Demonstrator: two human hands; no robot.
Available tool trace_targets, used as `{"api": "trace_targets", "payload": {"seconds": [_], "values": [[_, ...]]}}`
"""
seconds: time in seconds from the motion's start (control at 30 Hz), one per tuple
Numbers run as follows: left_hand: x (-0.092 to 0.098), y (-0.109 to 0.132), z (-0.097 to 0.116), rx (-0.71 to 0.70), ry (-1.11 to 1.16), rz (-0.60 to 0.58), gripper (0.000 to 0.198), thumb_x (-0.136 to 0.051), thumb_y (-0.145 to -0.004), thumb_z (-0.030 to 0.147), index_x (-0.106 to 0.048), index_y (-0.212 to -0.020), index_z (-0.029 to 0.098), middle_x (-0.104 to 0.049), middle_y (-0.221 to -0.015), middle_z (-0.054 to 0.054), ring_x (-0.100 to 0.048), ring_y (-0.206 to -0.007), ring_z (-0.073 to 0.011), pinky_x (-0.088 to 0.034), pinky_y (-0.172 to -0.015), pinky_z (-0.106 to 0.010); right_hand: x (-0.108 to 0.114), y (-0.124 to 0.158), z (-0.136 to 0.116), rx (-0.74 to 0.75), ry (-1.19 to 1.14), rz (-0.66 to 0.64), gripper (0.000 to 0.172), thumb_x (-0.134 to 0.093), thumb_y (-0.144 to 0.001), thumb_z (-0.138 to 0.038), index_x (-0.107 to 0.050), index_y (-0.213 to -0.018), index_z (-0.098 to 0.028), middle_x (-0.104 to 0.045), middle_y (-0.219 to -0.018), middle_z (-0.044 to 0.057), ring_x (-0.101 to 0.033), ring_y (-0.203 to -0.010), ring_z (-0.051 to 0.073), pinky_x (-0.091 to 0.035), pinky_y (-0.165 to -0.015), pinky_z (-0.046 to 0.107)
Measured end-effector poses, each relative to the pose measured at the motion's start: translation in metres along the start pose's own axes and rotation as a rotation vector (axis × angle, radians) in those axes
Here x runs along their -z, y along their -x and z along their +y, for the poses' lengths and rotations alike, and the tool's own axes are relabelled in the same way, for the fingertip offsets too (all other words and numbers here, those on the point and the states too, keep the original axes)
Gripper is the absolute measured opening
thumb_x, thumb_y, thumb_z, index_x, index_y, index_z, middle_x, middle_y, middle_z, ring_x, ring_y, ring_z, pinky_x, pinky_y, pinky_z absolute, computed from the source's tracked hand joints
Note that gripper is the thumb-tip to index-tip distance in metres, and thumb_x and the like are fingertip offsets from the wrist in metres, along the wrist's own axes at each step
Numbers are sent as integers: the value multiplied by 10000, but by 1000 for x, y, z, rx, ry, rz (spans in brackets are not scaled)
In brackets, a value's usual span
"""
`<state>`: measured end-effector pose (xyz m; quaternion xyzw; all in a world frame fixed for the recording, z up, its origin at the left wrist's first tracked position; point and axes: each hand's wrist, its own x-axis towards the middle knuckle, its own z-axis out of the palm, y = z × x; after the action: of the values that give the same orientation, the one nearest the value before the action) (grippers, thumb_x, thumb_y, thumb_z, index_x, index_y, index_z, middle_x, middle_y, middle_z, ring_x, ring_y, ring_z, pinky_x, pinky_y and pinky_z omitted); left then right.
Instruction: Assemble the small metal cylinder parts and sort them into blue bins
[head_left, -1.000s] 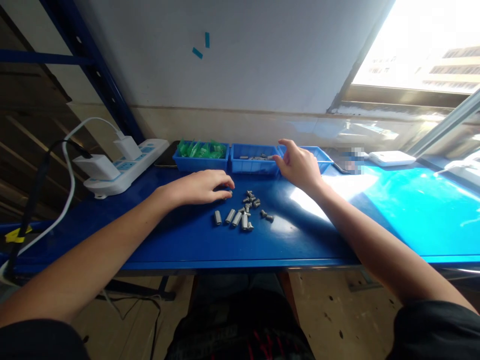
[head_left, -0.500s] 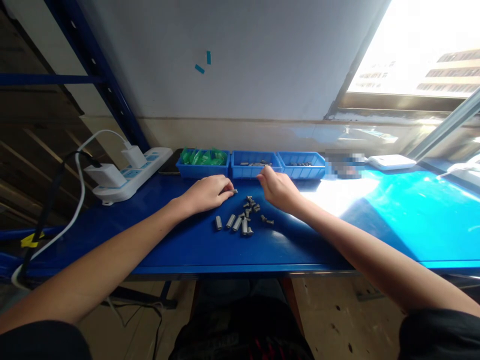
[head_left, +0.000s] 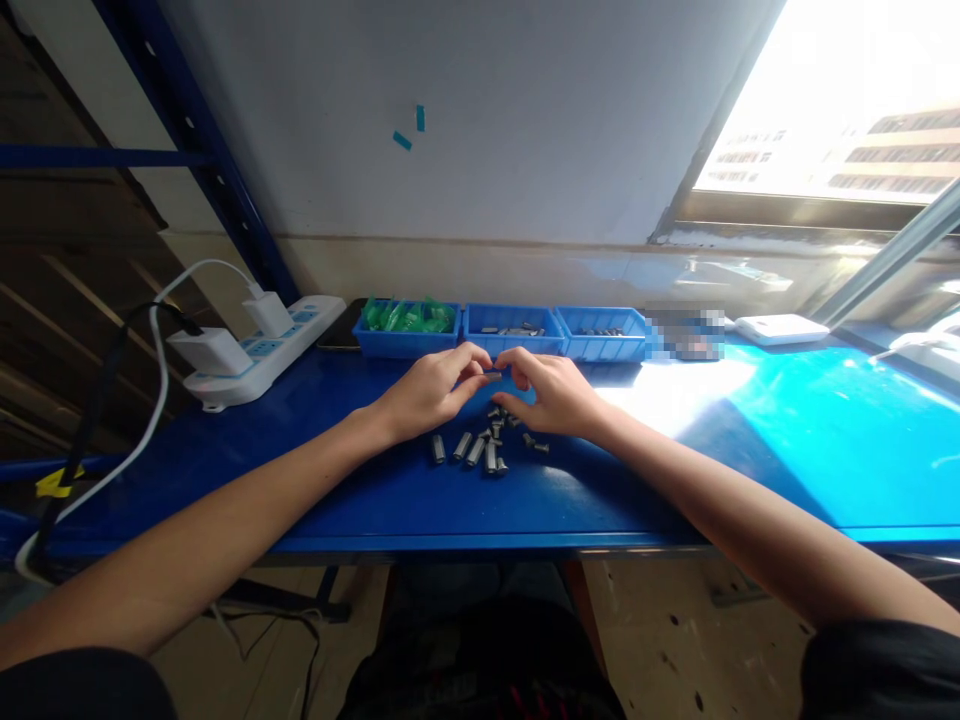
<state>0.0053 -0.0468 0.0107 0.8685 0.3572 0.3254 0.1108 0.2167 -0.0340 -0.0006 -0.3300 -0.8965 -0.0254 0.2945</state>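
My left hand pinches a short metal standoff between thumb and fingertips, its free end pointing right. Close by on the right is my right hand, its thumb and forefinger apart around that free end; I see nothing held in it. Just below the hands, several metal standoffs lie on the blue table. Small flat-headed screws are scattered beside them, some partly hidden by my right hand.
Behind the hands stand a blue bin with green plastic bags, a middle bin and a right bin with small metal parts. A white power strip with cables is at left; a white flat device lies at right.
My right hand has come down and left from near the middle bin to the standoff, its fingers parting. My left hand has shifted slightly right with the standoff.
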Motion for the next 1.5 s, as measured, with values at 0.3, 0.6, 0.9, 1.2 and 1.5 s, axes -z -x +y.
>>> {"api": "trace_targets", "payload": {"seconds": [0.3,0.6,0.9,1.2,1.5], "values": [[3,1,3,-31,-53,-43,236,-537,-890,298,-600,-1077,170,-690,-937,-36,-649,-867,-157,-491,-783,-253,-2,0,-3,14,-34,68,205,-460,-943,-321,-606,-940,-176,-669,-811,49,-586,-679,142,-384,-620,235],[-1,2,0,-25,-145,-1,226,-549,-879,318,-648,-1008,161,-696,-871,-36,-648,-815,-167,-480,-725,-261,-1,0,-1,-41,-97,42,201,-503,-916,-354,-593,-952,-178,-623,-736,20,-540,-616,127,-361,-574,227],[0,2,0,-56,-165,-32,283,-500,-911,322,-674,-1060,156,-725,-985,-59,-666,-902,-191,-488,-785,-270,0,1,0,18,-126,39,200,-493,-923,-340,-592,-972,-174,-634,-769,36,-560,-655,136,-390,-607,233],[0,2,0,-64,-170,-34,268,-531,-886,301,-669,-1067,160,-723,-921,-55,-663,-862,-184,-492,-763,-265,1,0,-3,-45,-202,18,231,-469,-926,-349,-611,-887,-170,-621,-713,28,-520,-608,124,-367,-587,231],[1,2,-1,-94,-177,-2,272,-527,-892,295,-675,-1057,138,-725,-944,-72,-666,-870,-191,-486,-765,-269,2,1,-1,-21,-218,12,233,-552,-870,-335,-563,-1042,-178,-591,-699,-5,-540,-619,125,-386,-605,231]]}}
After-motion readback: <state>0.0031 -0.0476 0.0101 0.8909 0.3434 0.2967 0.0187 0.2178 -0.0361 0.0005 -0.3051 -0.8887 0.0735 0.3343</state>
